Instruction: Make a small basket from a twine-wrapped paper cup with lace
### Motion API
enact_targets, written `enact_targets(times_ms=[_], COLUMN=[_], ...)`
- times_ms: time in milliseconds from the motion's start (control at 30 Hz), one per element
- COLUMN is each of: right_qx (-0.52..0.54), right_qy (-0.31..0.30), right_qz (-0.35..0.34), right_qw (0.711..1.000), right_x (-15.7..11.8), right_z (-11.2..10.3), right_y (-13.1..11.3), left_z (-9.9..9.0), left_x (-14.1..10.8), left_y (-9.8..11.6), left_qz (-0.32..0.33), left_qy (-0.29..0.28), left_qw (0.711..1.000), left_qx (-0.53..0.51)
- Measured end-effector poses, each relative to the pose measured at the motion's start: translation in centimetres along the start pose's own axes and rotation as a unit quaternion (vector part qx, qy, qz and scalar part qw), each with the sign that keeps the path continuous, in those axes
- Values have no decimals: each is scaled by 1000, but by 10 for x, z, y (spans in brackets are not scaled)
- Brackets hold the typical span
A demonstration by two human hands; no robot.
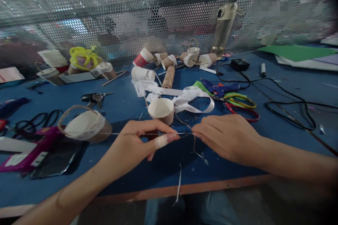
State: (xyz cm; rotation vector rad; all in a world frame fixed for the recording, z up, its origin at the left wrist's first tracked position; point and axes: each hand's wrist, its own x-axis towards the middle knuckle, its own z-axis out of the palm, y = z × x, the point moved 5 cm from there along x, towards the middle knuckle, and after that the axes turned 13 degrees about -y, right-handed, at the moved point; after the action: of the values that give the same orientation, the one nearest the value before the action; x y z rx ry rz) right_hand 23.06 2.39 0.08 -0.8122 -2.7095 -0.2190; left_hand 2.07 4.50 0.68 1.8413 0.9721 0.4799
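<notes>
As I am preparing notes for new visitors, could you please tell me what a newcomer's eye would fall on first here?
Probably the two hands at front centre: the left hand, with a pale bandage round its thumb, and the right hand, with a thin thread between them. Next, perhaps, the bright yellow bundle at the back left and the purple glue gun at the front left.

Between the left hand (151, 137) and the right hand (228, 139), a smooth, pale thread (185, 133) is held, and rough, fibrous twine (194, 145) is seen beside it. Just beyond them, the cup (161, 108) is lined with smooth, matt paper. Behind, satin-glossy cloth is shown by the ribbon (187, 95). The screen (171, 12) farthest beyond is made of perforated metal. Beneath, the table (137, 179) is finished in matt blue.
</notes>
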Motion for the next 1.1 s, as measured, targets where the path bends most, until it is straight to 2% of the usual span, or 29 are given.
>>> enact_targets(times_ms=[133,333,500,633,833,933,1000,1033,1100], right_qx=[47,59,70,115,178,188,191,193,195], right_qy=[-21,-50,-54,-67,-79,-79,-82,-87,-96], right_qz=[0,-8,-5,13,40,43,42,41,39], right_qw=[999,997,996,991,980,978,977,977,975], right_x=[0,-2,-2,-1,1,0,0,0,0], right_z=[-1,3,2,0,-2,-2,-2,-1,0], right_y=[4,7,11,16,22,25,25,25,23], left_z=[2,3,4,6,4,4,2,1,4], left_x=[-1,-1,0,2,0,-3,-5,-6,-10], left_y=[-2,-4,-1,-4,-5,0,5,9,16], left_qz=[-22,-28,27,13,9,42,89,125,214], left_qy=[-27,-49,-81,-115,-117,-120,-77,-50,-14], left_qw=[999,998,996,990,982,989,993,987,950], left_qx=[3,5,-36,-79,-146,-80,20,85,229])
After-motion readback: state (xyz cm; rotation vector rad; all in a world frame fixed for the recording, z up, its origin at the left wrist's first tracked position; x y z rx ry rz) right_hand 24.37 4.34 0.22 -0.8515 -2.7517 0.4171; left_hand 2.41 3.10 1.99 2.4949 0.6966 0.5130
